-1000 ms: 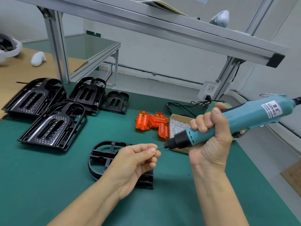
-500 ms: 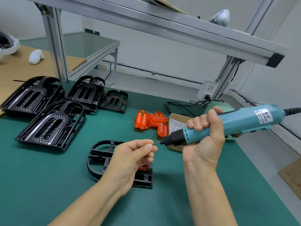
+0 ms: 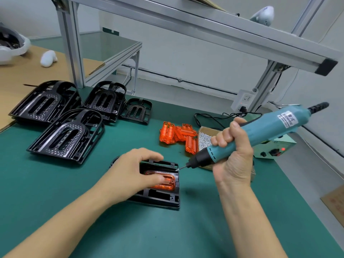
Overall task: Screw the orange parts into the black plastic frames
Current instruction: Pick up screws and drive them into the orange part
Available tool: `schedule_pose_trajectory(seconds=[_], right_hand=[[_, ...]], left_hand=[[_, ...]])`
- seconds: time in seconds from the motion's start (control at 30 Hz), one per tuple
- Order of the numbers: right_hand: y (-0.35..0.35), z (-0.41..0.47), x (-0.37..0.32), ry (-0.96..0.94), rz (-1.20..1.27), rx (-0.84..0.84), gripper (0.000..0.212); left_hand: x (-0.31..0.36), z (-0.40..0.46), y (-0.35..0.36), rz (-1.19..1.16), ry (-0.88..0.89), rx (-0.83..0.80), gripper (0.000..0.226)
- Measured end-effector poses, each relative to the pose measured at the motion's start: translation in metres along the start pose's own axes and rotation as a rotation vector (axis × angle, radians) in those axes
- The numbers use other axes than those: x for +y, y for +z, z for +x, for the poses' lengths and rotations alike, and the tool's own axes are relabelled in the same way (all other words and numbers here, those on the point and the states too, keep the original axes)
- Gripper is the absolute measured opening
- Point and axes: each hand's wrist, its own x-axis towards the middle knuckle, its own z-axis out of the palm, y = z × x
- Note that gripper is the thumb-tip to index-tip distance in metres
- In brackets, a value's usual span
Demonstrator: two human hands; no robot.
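Observation:
A black plastic frame (image 3: pixel 163 199) lies on the green mat in front of me with an orange part (image 3: pixel 168 186) seated in it. My left hand (image 3: pixel 133 173) rests on the frame, fingers spread, one finger pressing the orange part and the fingertips over the frame's far edge. My right hand (image 3: pixel 233 155) grips a teal electric screwdriver (image 3: pixel 260 131). Its bit points down-left at the frame's upper right corner, by the orange part's corner. A pile of loose orange parts (image 3: pixel 178 135) lies behind the frame.
Several black frames (image 3: pixel 65 135) are stacked at the left and back left. A cardboard box of screws (image 3: pixel 203 139) sits beside the orange pile, a green power unit (image 3: pixel 273 149) to its right. An aluminium shelf frame (image 3: pixel 186 21) spans overhead. The mat's edge runs at the right.
My left hand has left the screwdriver's bit and dropped onto the frame and orange part. The screwdriver has tilted down, its tip now at the frame's corner.

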Motion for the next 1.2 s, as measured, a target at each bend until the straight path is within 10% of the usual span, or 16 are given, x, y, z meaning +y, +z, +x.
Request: schedule_pose_trajectory(seconds=[0.27,1.2], right_hand=[[-0.002,-0.002,0.014,0.06,-0.159,-0.115,0.014],[0.014,-0.004,0.032,0.12,-0.414,-0.415,0.022]], left_hand=[[-0.01,-0.009,0.016,0.61,0.196,-0.274,0.051],[-0.013,-0.008,0.02,0.607,0.195,-0.273,0.048]])
